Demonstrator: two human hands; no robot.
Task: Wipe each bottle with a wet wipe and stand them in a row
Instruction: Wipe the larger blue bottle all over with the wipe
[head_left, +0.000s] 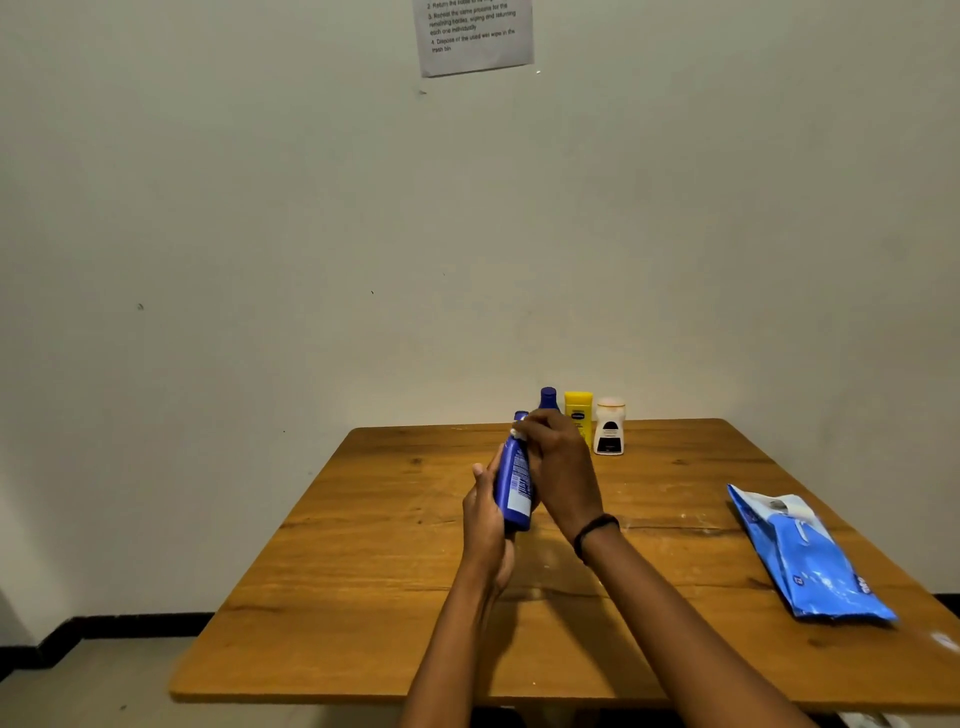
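The left hand (485, 512) gripped a blue bottle (514, 480); the right hand (558, 460) rubbed its neck with a wipe (518, 432). Next, probably standing it beside the far row.

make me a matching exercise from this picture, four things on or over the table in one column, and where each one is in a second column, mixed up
Things:
1. blue bottle
2. yellow bottle
3. white bottle
4. wet wipe pack

Places:
A. lying flat near the table's right edge
B. standing at the right end of the row by the wall
C. held above the table in the left hand, with the right hand on it
D. standing in the row, just left of the white bottle

Pairs: 1-C, 2-D, 3-B, 4-A
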